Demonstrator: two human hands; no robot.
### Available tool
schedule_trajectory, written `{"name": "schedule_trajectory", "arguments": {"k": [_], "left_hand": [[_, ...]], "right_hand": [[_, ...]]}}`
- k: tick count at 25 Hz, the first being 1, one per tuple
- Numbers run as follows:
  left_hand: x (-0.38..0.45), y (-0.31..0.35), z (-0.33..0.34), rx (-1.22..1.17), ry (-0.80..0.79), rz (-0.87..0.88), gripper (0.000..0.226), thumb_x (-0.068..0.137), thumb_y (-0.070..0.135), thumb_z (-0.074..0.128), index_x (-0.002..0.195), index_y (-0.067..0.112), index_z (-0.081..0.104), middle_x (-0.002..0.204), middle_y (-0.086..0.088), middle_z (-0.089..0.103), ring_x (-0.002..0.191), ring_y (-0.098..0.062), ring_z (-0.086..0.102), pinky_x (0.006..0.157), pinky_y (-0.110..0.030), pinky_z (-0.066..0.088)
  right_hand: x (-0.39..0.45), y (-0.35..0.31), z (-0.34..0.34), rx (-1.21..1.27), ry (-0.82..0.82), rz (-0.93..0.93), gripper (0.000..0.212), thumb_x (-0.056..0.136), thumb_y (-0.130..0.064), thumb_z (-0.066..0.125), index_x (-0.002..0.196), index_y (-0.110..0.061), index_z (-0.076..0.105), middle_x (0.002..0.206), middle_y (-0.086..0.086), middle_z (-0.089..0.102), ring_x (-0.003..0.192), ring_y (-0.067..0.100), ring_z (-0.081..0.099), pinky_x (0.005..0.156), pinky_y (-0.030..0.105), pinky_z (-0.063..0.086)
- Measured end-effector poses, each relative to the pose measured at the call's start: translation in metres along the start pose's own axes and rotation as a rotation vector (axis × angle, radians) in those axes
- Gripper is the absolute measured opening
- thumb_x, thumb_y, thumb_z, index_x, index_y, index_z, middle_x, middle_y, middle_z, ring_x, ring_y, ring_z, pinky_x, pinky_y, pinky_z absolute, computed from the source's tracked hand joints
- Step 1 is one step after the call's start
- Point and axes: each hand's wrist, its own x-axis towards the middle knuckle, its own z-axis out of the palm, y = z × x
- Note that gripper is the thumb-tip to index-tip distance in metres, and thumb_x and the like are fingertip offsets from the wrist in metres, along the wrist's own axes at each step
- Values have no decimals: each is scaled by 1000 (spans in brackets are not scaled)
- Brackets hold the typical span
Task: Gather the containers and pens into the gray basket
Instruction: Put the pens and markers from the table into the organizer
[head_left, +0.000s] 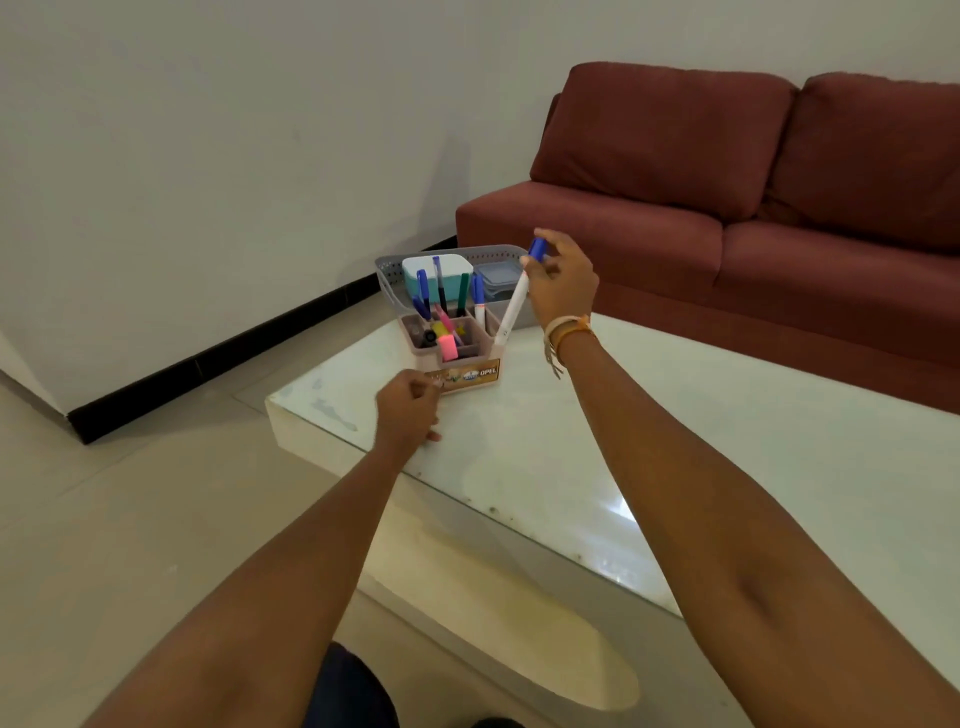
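Sofa (727, 208): upper right of the frame, behind the worktop (623, 441).
Organizer (457, 348): mid-frame, full of pens, directly in front of the basket (447, 257).
Basket: holds a teal box (436, 273) and a clear tub (496, 275), both partly hidden.
Right hand (563, 283): fingers closed on a blue-capped marker (514, 301), tilted, tip down by the organizer.
Left hand (408, 410): curled into a loose fist at the organizer's near corner; contact unclear.

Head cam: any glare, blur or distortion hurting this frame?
Head view: window glare on the glass tabletop near its front edge; left hand slightly motion-soft; wide-angle bending at the wall skirting; marker in the right hand stays readable.
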Motion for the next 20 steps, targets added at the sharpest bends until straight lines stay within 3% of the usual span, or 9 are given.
{"name": "schedule_trajectory", "arguments": {"k": [3,5,8,10,13,15,17,20], "left_hand": [[16,-6,-5,44,148,43,33,81,24,74,93,12,46,90,-14,52,69,-26,58,43,-26,53],[21,-9,1,138,198,120,50,73,33,81,99,14,42,99,-9,47,81,-23,54,60,-29,56],[27,-11,4,139,168,92,82,70,41,81,132,15,35,137,-6,38,116,-20,49,94,-35,51],[29,-11,2,210,124,65,100,69,46,80,146,19,22,153,-5,28,136,-24,38,106,-43,41],[27,-10,1,284,46,73,97,75,47,75,150,19,19,155,-5,32,139,-26,37,108,-43,38],[24,-10,1,284,6,125,86,78,46,72,146,20,27,145,-3,48,128,-25,50,98,-36,45],[22,-10,-1,280,-25,158,81,78,45,73,144,21,31,136,-1,56,121,-22,57,89,-28,46],[20,-14,-2,404,-83,185,85,80,45,71,149,24,25,136,1,56,118,-21,58,88,-26,46]], "right_hand": [[18,-9,22,-9,-15,-100,36,86,-12,67,121,-13,61,104,10,72,89,23,70,87,35,58],[22,-2,38,-65,-72,-105,36,88,-13,65,123,-11,59,108,12,71,94,24,69,90,33,57],[17,14,51,-163,-210,-30,35,89,-16,63,124,-12,59,110,13,70,100,25,66,92,34,55],[7,24,53,-195,-299,18,34,91,-16,61,124,-12,59,114,13,68,107,27,63,94,35,52],[-14,31,49,-143,-279,85,40,95,-18,53,134,-13,51,130,12,61,118,27,58,98,36,49],[-28,38,46,-46,-265,260,49,96,-17,48,144,-16,39,142,11,50,126,29,51,103,40,46],[-37,46,47,-20,-341,458,48,96,-17,45,144,-16,39,144,11,48,126,31,49,103,40,43],[-34,54,45,-66,-336,551,35,98,-20,39,124,-7,59,125,16,61,97,26,54,75,30,49]]}}
